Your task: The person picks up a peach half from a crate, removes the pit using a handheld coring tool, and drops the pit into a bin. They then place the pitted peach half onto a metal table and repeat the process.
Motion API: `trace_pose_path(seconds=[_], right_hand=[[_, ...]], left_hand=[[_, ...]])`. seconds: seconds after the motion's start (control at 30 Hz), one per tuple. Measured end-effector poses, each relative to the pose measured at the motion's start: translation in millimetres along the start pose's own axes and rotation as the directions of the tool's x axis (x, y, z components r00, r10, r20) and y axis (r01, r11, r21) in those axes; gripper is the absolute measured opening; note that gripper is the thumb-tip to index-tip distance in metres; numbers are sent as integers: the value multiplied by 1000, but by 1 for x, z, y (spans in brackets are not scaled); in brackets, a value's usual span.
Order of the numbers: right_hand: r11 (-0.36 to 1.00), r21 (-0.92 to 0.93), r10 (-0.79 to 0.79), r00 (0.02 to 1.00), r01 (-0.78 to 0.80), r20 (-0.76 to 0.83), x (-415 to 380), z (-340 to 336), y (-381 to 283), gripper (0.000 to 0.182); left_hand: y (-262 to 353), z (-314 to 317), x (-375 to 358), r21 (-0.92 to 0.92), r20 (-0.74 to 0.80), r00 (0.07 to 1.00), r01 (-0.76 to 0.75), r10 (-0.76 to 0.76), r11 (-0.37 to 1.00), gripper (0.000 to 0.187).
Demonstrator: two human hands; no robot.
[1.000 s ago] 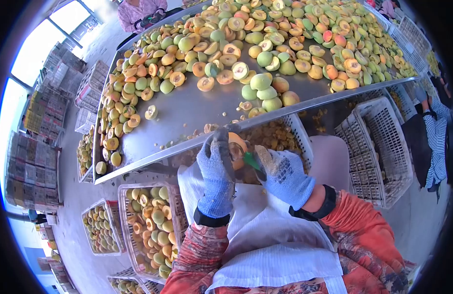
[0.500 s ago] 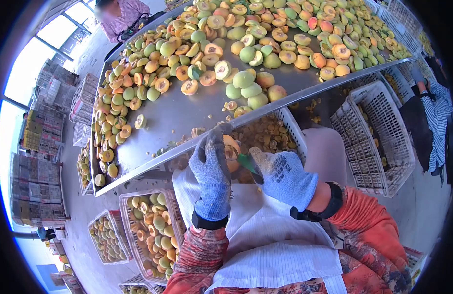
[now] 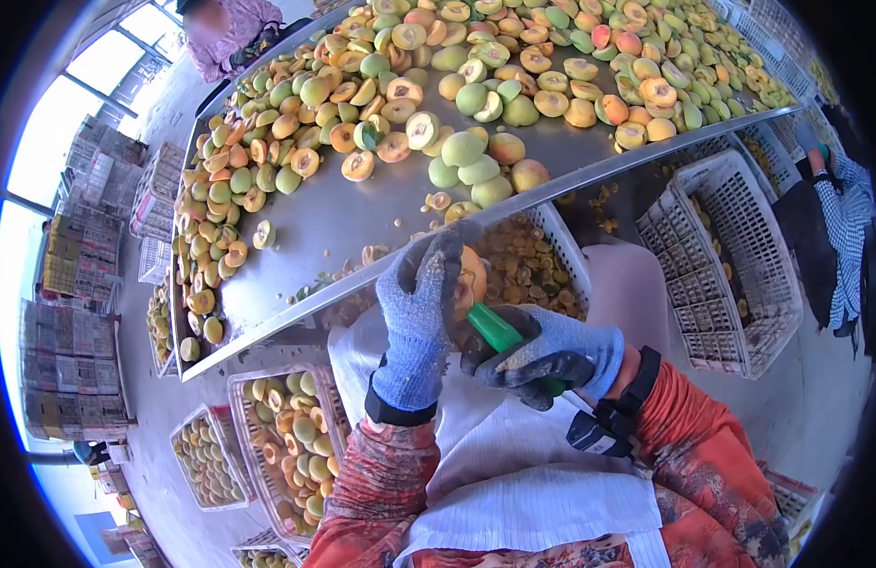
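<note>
My left hand (image 3: 417,308), in a blue and grey glove, is closed around an orange-fleshed fruit (image 3: 470,280) at the table's near edge. Just right of it, my gloved right hand (image 3: 542,353) is wrapped round a green-handled tool (image 3: 495,328); the tool's tip is hidden near the fruit. Many halved and whole fruits (image 3: 391,142) lie on the metal table (image 3: 343,213) beyond my hands. Beneath the table edge, behind the held fruit, a crate of small brown pieces (image 3: 533,256) is partly visible.
Crates of fruit (image 3: 291,431) stand on the floor at the lower left. To the right is a white crate (image 3: 741,275). One person (image 3: 225,38) is at the upper left, another (image 3: 845,237) at the far right. Stacked crates (image 3: 73,364) line the left side.
My right hand has turned over and moved slightly lower, showing more of the green handle. My left hand has shifted slightly, still holding the fruit, which shows more clearly.
</note>
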State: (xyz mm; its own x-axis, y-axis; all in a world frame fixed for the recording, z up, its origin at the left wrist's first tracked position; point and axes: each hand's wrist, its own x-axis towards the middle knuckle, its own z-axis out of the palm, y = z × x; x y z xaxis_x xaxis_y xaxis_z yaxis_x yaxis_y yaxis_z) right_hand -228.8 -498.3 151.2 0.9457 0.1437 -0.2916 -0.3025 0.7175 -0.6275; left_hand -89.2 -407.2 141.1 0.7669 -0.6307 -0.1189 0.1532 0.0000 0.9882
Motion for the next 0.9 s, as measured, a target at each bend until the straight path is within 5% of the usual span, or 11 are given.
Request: trace_pose_path(seconds=[0.07,0.1,0.2,0.27,0.4,0.47,0.53,0.57,0.6,0.67,0.9], right_hand=[[992,128,8,999,-14,43,-4,-2,8,42],[975,195,-113,993,108,17,-8,0,13,39],[961,58,-257,949,272,-181,-12,-1,9,26],[949,-312,-197,860,47,-471,4,-18,15,20],[860,-496,-188,829,-120,-527,20,-48,51,22],[814,-550,-159,839,-187,-521,33,-36,59,22],[797,-557,-137,829,-233,-542,51,-27,60,23],[804,-535,-129,801,-261,-584,61,-23,61,24],[788,-554,-124,812,-269,-570,69,-24,61,24],[676,-684,-264,778,-273,-571,81,-32,61,26],[620,-709,-188,814,-335,-549,88,-3,70,16]], left_hand=[[-14,1,11,104,136,915,-394,379,913,30],[-12,-10,18,517,371,695,-705,615,485,33],[-60,-50,28,-100,207,969,-114,133,988,36],[-19,-96,8,-527,472,848,490,-240,694,41],[-29,-216,-58,-601,3,981,156,-193,784,46],[-64,-279,-102,-331,-448,879,11,-167,944,46],[-106,-344,-152,71,-737,664,256,-122,964,45],[-116,-375,-180,-57,-803,520,418,-290,907,38],[-147,-414,-216,264,-879,475,557,-41,787,32],[-172,-474,-283,407,-903,407,712,135,573,39],[-134,-555,-368,78,-984,56,989,170,123,56]])
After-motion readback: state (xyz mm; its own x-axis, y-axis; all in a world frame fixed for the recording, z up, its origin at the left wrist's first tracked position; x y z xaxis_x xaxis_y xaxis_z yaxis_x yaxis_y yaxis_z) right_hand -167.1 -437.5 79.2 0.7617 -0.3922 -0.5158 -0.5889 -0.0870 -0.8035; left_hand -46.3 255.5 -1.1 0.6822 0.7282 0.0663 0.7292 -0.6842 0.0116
